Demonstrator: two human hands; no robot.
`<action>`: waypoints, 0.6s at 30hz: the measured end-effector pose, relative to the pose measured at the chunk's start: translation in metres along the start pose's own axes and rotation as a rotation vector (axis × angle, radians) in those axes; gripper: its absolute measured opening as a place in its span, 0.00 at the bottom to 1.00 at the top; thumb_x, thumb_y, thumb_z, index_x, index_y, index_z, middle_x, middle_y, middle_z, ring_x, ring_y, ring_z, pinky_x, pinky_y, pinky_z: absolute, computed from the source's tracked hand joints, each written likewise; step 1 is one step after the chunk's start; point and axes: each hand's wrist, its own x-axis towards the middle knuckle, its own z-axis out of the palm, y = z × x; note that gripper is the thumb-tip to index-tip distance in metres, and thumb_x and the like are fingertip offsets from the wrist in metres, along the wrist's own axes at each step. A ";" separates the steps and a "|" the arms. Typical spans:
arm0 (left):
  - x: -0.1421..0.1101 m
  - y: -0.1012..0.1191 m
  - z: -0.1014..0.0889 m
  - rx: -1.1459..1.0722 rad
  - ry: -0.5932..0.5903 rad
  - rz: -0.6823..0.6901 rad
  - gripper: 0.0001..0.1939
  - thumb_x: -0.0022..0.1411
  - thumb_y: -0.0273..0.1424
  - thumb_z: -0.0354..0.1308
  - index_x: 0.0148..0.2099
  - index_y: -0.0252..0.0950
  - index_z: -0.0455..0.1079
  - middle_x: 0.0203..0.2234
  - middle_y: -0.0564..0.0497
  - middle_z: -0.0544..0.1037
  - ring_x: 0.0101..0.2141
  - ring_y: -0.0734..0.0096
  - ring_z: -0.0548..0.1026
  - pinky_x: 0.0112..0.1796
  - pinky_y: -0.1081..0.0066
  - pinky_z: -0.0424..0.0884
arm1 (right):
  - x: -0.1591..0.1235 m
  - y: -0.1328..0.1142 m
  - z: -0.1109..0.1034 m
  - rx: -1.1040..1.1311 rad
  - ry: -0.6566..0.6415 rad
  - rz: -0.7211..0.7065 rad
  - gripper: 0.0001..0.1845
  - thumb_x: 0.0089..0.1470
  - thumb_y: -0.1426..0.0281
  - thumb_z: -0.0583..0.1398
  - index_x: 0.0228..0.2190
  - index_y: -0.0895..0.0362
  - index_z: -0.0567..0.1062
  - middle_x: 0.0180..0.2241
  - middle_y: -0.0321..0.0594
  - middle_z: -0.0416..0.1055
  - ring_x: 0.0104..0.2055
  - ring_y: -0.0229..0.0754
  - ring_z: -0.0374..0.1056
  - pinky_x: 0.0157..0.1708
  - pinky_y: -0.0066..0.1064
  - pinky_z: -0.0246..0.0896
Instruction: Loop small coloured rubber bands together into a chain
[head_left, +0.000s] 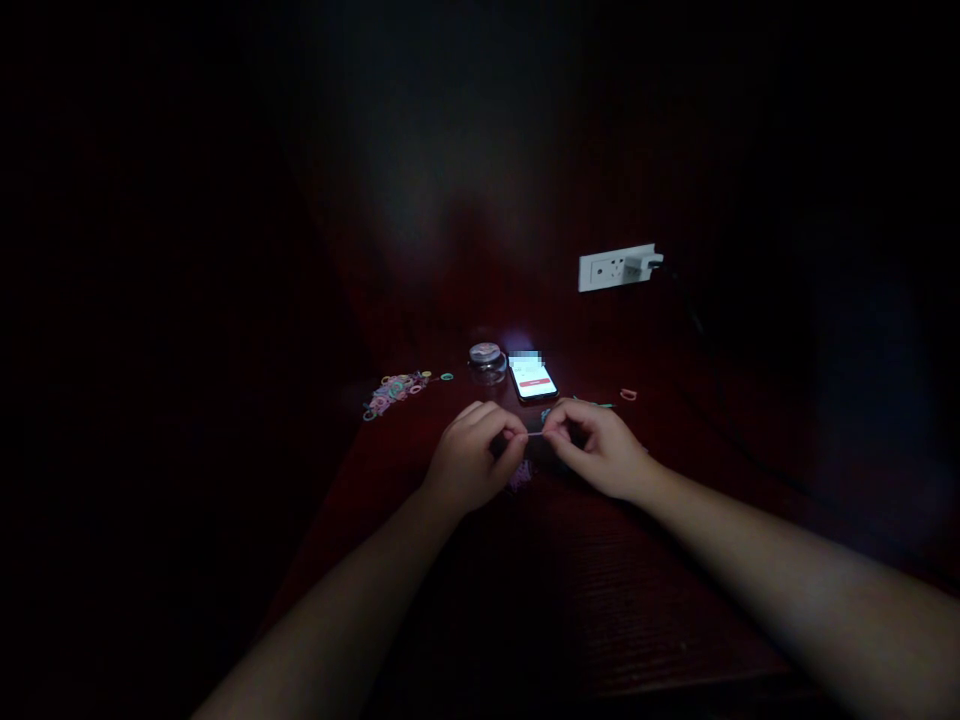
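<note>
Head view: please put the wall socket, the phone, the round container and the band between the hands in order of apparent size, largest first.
1. Wall socket
2. Phone and round container: too alike to rank
3. Band: only a short stretch shows

A dark red desk (645, 600) with visible wood grain is backed by an upright wall (337, 260) of similarly dark, reddish tone. A white socket plate (598, 272) is mounted on the wall, right of centre; a white plug (634, 268) is fitted in it, and a dark cable (691, 308) is led down to the right. The upper wall is faintly lit by a greyish patch of light (450, 120), while both sides are lost in near-black darkness.
</note>
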 end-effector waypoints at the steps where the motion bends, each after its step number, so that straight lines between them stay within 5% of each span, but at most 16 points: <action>1: 0.000 0.000 0.000 0.000 -0.006 0.000 0.06 0.65 0.30 0.53 0.34 0.37 0.69 0.29 0.51 0.73 0.33 0.68 0.68 0.36 0.66 0.66 | 0.000 0.000 0.000 -0.001 0.001 0.000 0.06 0.56 0.71 0.58 0.28 0.57 0.70 0.23 0.34 0.62 0.26 0.37 0.58 0.27 0.29 0.54; 18: 0.001 0.000 -0.001 -0.015 -0.017 0.018 0.07 0.66 0.30 0.53 0.34 0.37 0.69 0.29 0.51 0.73 0.33 0.68 0.68 0.36 0.65 0.66 | 0.001 -0.003 -0.001 -0.020 -0.008 -0.008 0.05 0.55 0.72 0.58 0.27 0.57 0.71 0.23 0.34 0.64 0.26 0.37 0.59 0.28 0.29 0.55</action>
